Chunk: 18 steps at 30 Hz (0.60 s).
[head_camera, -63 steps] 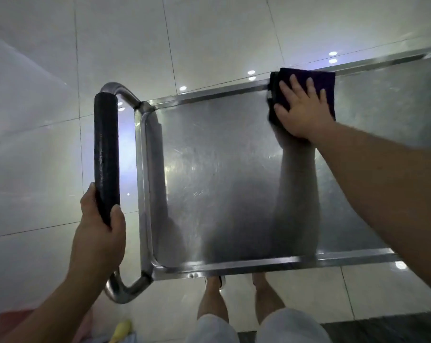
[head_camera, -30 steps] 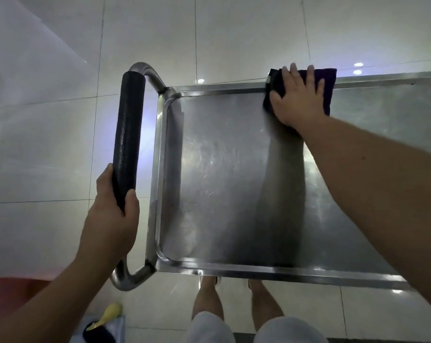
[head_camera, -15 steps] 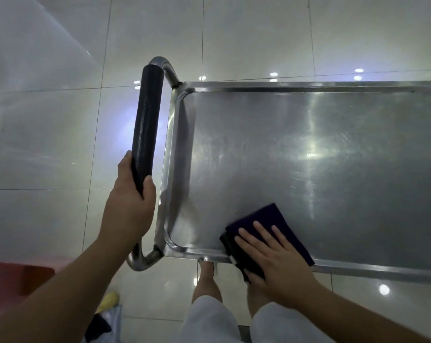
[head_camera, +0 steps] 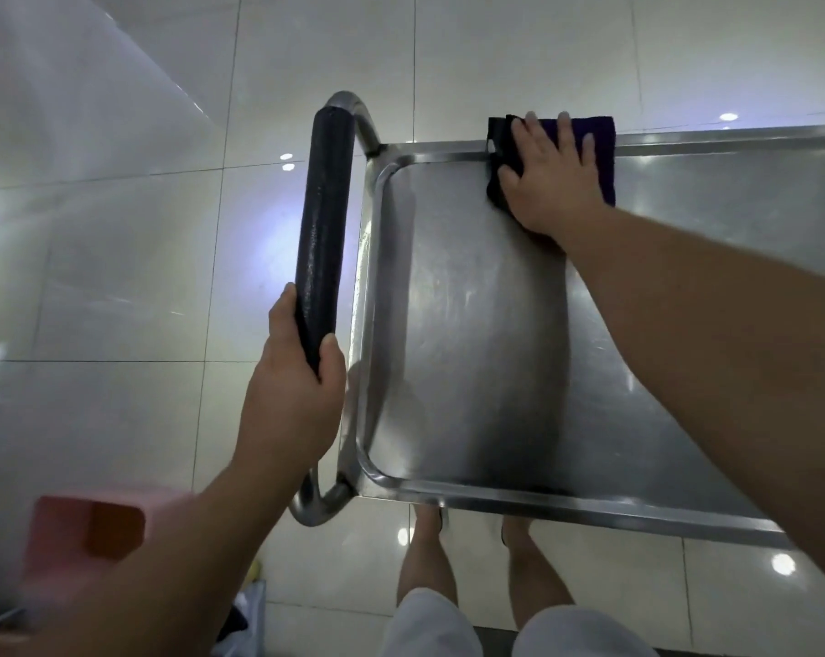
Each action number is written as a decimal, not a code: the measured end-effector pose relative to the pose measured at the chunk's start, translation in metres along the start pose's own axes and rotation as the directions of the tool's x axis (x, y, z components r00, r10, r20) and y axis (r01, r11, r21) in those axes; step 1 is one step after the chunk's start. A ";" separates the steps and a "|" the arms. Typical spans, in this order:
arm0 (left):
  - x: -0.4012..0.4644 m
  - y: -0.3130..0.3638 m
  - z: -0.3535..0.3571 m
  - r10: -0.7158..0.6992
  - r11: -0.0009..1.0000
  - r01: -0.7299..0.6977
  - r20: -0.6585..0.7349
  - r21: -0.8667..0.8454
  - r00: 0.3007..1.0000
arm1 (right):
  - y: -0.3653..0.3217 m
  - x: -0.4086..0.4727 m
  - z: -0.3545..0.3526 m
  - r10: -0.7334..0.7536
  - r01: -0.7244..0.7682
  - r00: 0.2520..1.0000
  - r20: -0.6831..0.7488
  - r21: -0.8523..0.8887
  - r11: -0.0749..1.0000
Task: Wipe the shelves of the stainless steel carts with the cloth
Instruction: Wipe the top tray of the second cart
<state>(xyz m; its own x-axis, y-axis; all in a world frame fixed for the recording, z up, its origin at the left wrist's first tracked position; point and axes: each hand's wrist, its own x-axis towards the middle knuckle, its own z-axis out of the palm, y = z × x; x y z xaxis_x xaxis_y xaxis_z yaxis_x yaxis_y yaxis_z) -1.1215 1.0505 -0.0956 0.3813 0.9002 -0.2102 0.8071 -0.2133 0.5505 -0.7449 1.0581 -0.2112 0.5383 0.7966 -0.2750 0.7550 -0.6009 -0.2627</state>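
Observation:
The stainless steel cart's top shelf [head_camera: 472, 334] fills the middle and right of the view, with a raised rim all around. A dark purple cloth [head_camera: 600, 149] lies over the far rim near the shelf's left end. My right hand [head_camera: 550, 182] presses flat on the cloth with fingers spread. The cart's black padded handle [head_camera: 322, 230] runs along the left end of the shelf. My left hand [head_camera: 296, 386] is wrapped around the handle's lower part.
Glossy white floor tiles [head_camera: 116, 277] surround the cart. A blurred pink-red container [head_camera: 83, 533] sits at the lower left, by my left forearm. My bare legs [head_camera: 424, 557] and white shorts show below the shelf's near rim.
My right hand has swept the cloth from the shelf's near rim across to the far rim. My left hand has stayed on the handle.

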 end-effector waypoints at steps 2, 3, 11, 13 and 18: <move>0.001 -0.001 0.001 -0.001 1.000 0.001 0.000 0.002 1.000 | -0.016 -0.011 0.005 -0.021 0.021 1.000 0.017 0.005 1.000; 0.000 -0.002 0.001 -0.007 1.000 0.007 0.000 0.000 1.000 | -0.025 -0.027 0.010 -0.081 0.081 0.996 0.034 -0.005 0.997; -0.002 -0.001 0.000 0.000 1.000 0.001 0.025 -0.010 1.000 | -0.073 -0.307 0.105 -0.579 0.585 0.779 0.241 0.055 0.810; -0.002 -0.001 0.000 0.003 1.000 -0.003 0.033 0.002 0.999 | -0.069 -0.336 0.119 -0.641 0.669 0.701 0.312 0.021 0.743; -0.002 0.002 -0.003 0.007 1.000 -0.006 0.038 -0.019 0.999 | -0.073 -0.263 0.100 -0.711 0.739 0.649 0.270 -0.003 0.673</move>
<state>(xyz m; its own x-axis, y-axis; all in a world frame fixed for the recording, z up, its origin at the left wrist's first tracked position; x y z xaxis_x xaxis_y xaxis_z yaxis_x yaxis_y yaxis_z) -1.1218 1.0490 -0.0912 0.4038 0.8837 -0.2367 0.7959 -0.2117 0.5673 -0.9791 0.8862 -0.2124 -0.2889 0.9264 -0.2415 0.9075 0.1847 -0.3773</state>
